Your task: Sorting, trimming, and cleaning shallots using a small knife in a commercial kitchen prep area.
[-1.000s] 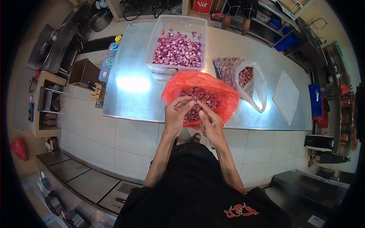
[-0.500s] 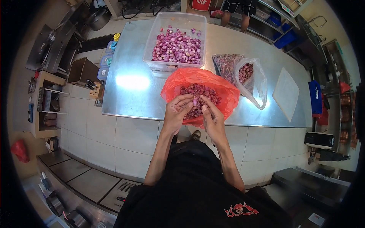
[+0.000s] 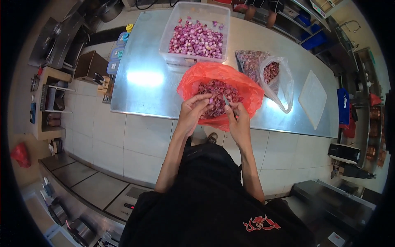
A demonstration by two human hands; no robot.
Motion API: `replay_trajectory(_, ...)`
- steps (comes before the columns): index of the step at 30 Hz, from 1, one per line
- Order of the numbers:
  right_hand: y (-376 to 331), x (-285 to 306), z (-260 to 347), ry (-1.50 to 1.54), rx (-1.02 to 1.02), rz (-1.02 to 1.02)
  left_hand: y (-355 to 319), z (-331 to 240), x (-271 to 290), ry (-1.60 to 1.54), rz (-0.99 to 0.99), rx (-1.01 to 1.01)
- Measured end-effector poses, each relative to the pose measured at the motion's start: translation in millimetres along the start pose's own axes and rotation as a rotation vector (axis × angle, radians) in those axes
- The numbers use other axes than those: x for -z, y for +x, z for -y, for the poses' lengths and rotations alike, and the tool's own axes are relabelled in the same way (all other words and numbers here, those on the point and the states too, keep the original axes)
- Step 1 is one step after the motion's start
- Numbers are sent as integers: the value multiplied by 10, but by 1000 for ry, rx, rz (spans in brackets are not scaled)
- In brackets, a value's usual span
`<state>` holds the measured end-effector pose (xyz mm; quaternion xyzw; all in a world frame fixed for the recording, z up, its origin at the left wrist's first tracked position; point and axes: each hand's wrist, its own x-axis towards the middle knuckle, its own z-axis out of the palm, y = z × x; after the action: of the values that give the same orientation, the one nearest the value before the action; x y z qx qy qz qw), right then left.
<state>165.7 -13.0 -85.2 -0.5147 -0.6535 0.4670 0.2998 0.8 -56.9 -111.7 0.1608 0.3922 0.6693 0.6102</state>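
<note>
A red plastic bag [image 3: 222, 88] lies open at the near edge of the steel desk [image 3: 144, 78], holding dark red peelings. Just to its right a clear plastic bag [image 3: 273, 78] lies slumped, also with reddish scraps inside. Behind the red bag stands a clear rectangular tub [image 3: 193, 35] of purple shallots. On the floor far left sits a small red bag [image 3: 20, 154].

Over a red plastic bag [image 3: 222, 88] of peelings on a steel counter [image 3: 148, 78], the left hand [image 3: 192, 113] pinches a small shallot [image 3: 211, 101]. The right hand [image 3: 238, 121] grips a knife [image 3: 226, 100]. A tub of shallots [image 3: 195, 37] sits at twelve o'clock.
</note>
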Motion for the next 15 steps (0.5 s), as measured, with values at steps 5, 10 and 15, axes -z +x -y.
replay_trajectory(5, -22, -8, 52, 190, -134, 108, -12, -15, 2, 111, -28, 1)
replay_trajectory(10, 19, -7, 133, 233, 75, 243, -13, -25, -5, 144, -53, -52)
replay_trajectory(15, 44, 86, 177, 63, 175, 352, -49, -62, -47, 111, -70, -62)
